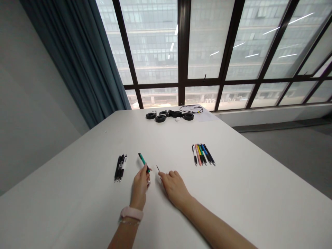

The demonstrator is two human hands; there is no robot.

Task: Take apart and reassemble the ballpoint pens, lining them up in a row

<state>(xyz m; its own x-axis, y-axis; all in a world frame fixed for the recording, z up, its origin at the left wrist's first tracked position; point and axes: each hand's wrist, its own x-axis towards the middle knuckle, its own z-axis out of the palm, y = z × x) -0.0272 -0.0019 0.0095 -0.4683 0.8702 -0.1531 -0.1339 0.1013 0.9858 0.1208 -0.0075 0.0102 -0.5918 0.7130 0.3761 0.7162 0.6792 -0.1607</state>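
My left hand [141, 180] pinches a green pen with black ends [141, 158] near its lower end, and the pen slants up to the left. Just to the right, my right hand [173, 185] holds a short, thin dark rod [157, 168] at its fingertips. What the rod is, I cannot make out. The two hands are close together but apart, low over the white table. Left of them lies a row of black and white-and-black pens [120, 168]. Farther off on the right is a row of several coloured pens [203, 154], side by side.
At the far end of the white table [166, 138] lie several black tape-like rolls [160, 118], a coiled black cable [191, 109] and a small white piece [177, 119]. A blue curtain [85, 58] and large windows stand behind it.
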